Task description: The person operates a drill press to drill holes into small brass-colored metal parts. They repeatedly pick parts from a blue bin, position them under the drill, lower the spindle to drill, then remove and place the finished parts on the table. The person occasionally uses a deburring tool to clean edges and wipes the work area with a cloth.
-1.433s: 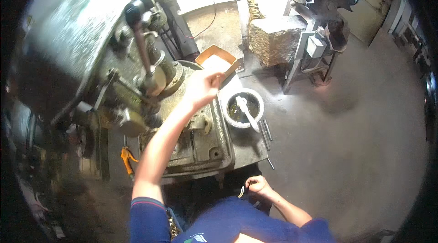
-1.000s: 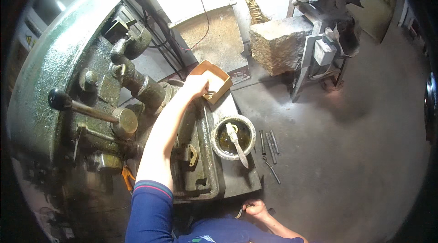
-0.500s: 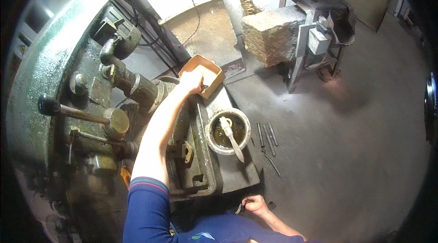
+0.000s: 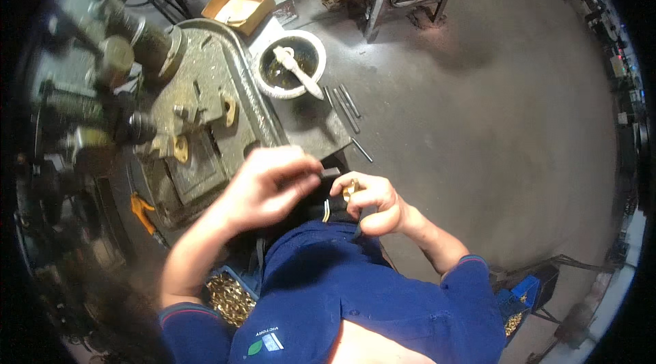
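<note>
My left hand is blurred and closed on a short dark grey bar-like piece; its exact kind does not show. Just to the right, my right hand grips a small brass part between thumb and fingers. A dark flat piece also shows at that palm, partly hidden. Both hands are in front of my body, close together but apart. Beyond them stands a round bowl of dark liquid, with a brush lying across it. An open cardboard box sits behind the bowl.
A machine table at left carries brass flange-shaped parts. An orange air gun hangs beside it. Several metal rods lie right of the bowl. Blue bins of brass pieces stand low at left and right.
My left hand has come back from the cardboard box toward my body and now holds a dark bar-like piece. My right hand shows higher, gripping a brass part. The view has shifted downward.
</note>
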Tool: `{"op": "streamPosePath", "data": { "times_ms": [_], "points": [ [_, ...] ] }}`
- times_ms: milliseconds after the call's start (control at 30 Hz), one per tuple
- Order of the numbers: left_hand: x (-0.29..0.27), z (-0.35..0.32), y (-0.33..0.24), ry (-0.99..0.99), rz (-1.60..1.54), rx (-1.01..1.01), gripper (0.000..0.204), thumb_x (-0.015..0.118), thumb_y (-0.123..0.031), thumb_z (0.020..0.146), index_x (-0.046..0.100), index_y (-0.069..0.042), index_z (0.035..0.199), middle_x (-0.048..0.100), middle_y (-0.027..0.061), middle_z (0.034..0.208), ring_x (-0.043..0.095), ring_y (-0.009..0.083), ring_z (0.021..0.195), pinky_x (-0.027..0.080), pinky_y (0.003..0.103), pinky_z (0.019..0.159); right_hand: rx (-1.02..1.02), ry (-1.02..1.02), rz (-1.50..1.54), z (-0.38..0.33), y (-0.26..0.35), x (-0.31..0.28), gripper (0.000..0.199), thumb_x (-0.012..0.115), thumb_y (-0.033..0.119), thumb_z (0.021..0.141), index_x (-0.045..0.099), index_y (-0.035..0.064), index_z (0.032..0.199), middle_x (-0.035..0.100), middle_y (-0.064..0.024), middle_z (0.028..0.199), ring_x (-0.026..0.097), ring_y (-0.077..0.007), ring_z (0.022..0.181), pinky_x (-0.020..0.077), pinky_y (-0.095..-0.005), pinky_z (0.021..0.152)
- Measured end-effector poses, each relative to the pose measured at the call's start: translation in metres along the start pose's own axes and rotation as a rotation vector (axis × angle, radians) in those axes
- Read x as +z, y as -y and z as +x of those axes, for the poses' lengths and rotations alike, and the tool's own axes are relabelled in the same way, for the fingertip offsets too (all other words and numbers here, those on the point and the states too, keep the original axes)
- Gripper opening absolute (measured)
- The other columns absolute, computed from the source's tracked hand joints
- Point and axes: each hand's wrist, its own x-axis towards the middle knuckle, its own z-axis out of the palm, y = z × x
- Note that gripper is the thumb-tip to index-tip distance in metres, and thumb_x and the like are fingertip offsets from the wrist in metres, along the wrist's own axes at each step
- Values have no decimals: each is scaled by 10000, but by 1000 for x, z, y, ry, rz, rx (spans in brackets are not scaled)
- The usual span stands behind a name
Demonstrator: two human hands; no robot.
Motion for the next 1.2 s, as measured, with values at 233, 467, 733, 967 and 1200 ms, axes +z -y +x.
{"op": "streamPosePath", "data": {
  "times_ms": [233, 467, 733, 967, 1200],
  "points": [
    [40, -78, -23, -219, -107, -38, 80, 626, 10, 763, 622, 32, 840, 543, 105, 654, 516, 198, 554, 386, 296, 507, -105, 48, -146, 6, 36, 47, 146, 588, 122, 530, 520, 26, 617, 569, -182, 939, 559, -254, 688, 451, -318, 619],
    [41, -112, -30, -305, -154, 45, 56, 623, -6, 785, 627, 32, 825, 533, 87, 638, 489, 142, 530, 369, 279, 482, -95, 101, -302, 9, 64, 81, 143, 604, 112, 538, 503, 34, 604, 567, -173, 953, 567, -267, 760, 450, -317, 627],
    [39, -131, -33, -261, -269, -47, 80, 605, -26, 797, 634, 28, 850, 585, 117, 674, 561, 168, 581, 438, 286, 538, -13, 170, -316, 6, 71, 92, 145, 608, 102, 534, 502, 29, 600, 570, -138, 959, 555, -237, 763, 437, -306, 632],
    [45, -135, -29, -247, -337, -29, 82, 607, -21, 804, 649, 14, 865, 599, 59, 685, 528, 89, 591, 415, 244, 535, -40, 159, -200, 3, 66, 96, 129, 593, 73, 522, 495, 27, 592, 561, -136, 892, 542, -233, 736, 430, -304, 618],
    [47, -140, -21, -216, -452, -87, 95, 593, -34, 828, 638, 38, 870, 604, 23, 664, 518, 72, 565, 395, 227, 501, -234, 94, -861, 11, 75, 111, 190, 628, 80, 461, 497, 43, 594, 560, -143, 916, 532, -294, 711, 448, -361, 599]
  ]
}}
